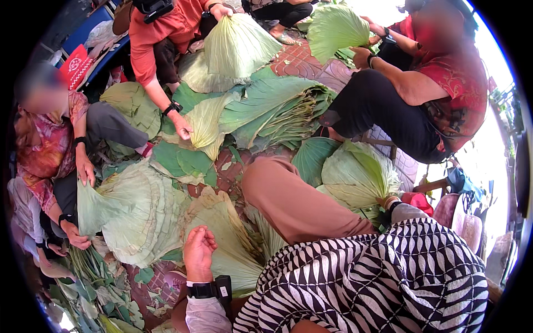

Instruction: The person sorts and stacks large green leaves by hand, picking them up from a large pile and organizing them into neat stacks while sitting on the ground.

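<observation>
My left hand (200,250) is raised over a pile of large pale lotus leaves (216,222), its fingers curled in and nothing visible in them. On the other side of my bent knee, my right hand (388,203) grips the gathered end of a lotus leaf (358,172). That leaf fans out, yellow-green, with ribs running from the gripped end. Beside it lies a darker green leaf (313,158). My right fingers are partly hidden by the leaf and my sleeve.
Co-workers sit around the heap. One at left handles a layered stack of leaves (141,216); another at the top lifts a pale leaf (239,47); one at right holds a green leaf (338,33). Folded leaves (283,111) and scraps cover the red brick floor (297,58).
</observation>
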The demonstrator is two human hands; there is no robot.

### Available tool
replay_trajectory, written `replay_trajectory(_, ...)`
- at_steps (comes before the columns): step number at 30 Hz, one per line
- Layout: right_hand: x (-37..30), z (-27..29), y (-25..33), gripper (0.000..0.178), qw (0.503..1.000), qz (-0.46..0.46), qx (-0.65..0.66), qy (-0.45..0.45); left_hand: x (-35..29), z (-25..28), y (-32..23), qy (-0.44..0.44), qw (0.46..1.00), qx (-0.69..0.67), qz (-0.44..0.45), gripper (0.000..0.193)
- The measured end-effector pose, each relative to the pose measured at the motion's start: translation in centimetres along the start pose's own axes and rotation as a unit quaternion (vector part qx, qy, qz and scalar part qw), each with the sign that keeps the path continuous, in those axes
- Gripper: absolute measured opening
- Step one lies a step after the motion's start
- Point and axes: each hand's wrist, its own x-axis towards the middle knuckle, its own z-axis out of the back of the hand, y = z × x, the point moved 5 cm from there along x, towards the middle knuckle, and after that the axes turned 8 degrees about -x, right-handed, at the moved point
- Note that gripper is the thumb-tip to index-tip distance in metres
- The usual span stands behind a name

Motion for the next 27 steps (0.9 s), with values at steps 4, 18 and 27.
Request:
replay_trajectory(4,-3.8,1.7,7.4,0.057,0.978,0.109,0.105,0.141,-1.5,0.2,-1.2,0.005,1.0,-0.011,-0.023,0.01)
replay_trajectory(18,-8.3,9.6,22.8,0.038,0.893,0.402,-0.055,0.195,-3.7,0.1,-3.8,0.015,0.996,-0.04,-0.078,0.01)
replay_trajectory(27,-8.0,17.5,34.9,0.037,0.892,0.416,0.11,0.136,-3.5,0.1,-4.0,0.001,0.996,-0.031,-0.078,0.01)
